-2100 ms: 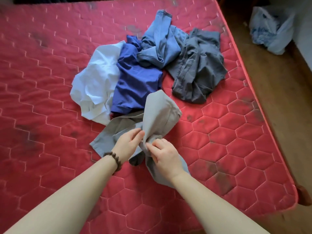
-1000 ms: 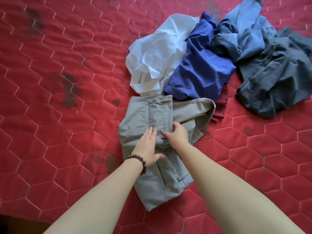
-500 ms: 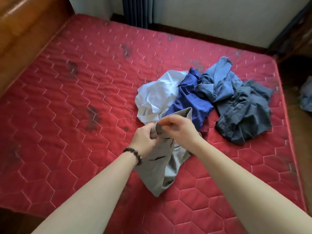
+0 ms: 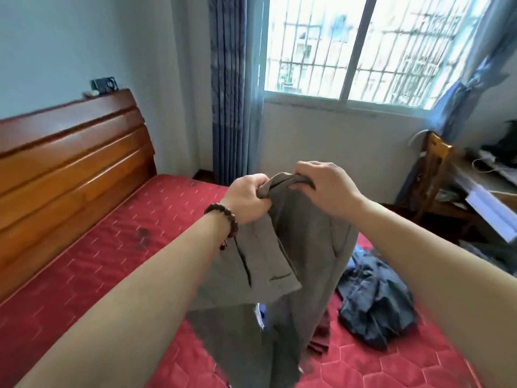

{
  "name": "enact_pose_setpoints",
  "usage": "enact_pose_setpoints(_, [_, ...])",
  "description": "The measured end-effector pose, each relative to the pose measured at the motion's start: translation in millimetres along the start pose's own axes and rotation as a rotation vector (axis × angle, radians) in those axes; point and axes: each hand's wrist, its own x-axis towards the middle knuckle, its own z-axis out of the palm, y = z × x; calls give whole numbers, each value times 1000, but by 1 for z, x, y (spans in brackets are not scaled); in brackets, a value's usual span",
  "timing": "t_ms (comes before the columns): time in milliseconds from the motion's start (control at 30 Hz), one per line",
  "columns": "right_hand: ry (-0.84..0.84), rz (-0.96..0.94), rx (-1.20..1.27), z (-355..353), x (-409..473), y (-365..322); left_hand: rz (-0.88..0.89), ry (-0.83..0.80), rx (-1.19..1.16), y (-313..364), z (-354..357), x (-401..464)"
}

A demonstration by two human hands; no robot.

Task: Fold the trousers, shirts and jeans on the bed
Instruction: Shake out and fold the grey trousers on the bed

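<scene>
Grey trousers (image 4: 305, 247): held up over the bed (image 4: 117, 247), waistband gripped by left hand (image 4: 247, 201) and right hand (image 4: 326, 189); hanging cloth hides part of the dark-blue garment pile (image 4: 375, 306). Wooden headboard (image 4: 70, 163) left.

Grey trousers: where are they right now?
Centre of the head view: the grey trousers hang above the red mattress, gripped by left hand and right hand.

Bare forearms; brown wooden bead bracelet (image 4: 223, 219) on left wrist.

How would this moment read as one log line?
both hands: left hand, right hand | grip grey trousers | lifted above bed
</scene>
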Motion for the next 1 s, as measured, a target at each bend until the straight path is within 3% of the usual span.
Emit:
enact_pose_setpoints(167, [53,-93,-145,-61,25,-2,25,-65,195,32,-29,20])
enact_pose_setpoints(300, [126,-28,-192,-101,33,13,-7,-49,362,36,-44,25])
enact_pose_setpoints(467, [108,-11,-262,-133,35,33,19,-85,386,34,-64,33])
enact_pose_setpoints(600, [50,46,-402,-146,23,55,133,-4,427,32,-72,41])
enact_pose_setpoints(733, [-47,63,-512,-154,8,71,291,154,625,40,-75,52])
enact_pose_setpoints(900, [-182,152,-613,-169,-8,94,544,-5,983,67,-87,65])
enact_pose_setpoints(1000, [-172,200,-660,-182,-20,108,589,43,1074,78,-100,73])
